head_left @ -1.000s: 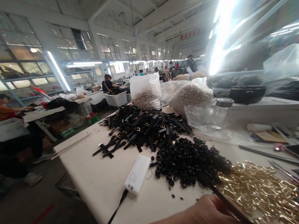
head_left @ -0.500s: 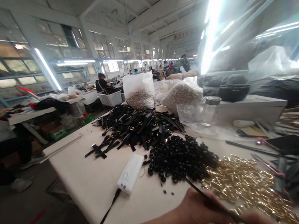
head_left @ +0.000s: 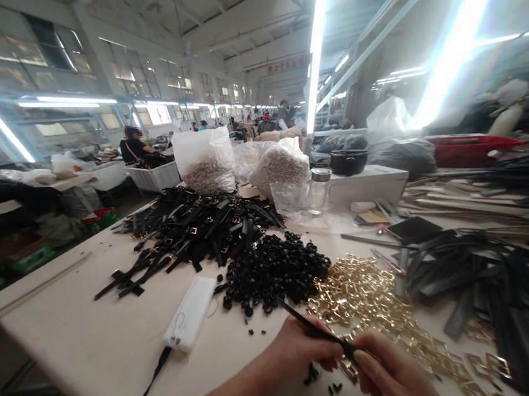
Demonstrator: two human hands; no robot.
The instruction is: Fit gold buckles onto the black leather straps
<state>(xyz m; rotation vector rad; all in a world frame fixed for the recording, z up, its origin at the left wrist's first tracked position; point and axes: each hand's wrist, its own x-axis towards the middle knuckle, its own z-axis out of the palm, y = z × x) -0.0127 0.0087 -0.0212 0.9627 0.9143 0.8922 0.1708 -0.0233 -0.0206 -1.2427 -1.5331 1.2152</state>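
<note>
The black strap [head_left: 304, 320] is above the near part of the counter [head_left: 84, 330], and I have it pinched between my left hand [head_left: 296, 346] and my right hand [head_left: 391, 367], both closed on it. A gold buckle [head_left: 349, 370] is at its end, so I judge this piece is only partly done. Farther out, a big heap of buckled straps [head_left: 201, 226] looks finished to me. Much seems left: the small black loops [head_left: 272, 273], the loose gold buckles [head_left: 360, 295] and, at right, many dark strips [head_left: 505, 286]. I cannot tell if the buckle is already fixed.
</note>
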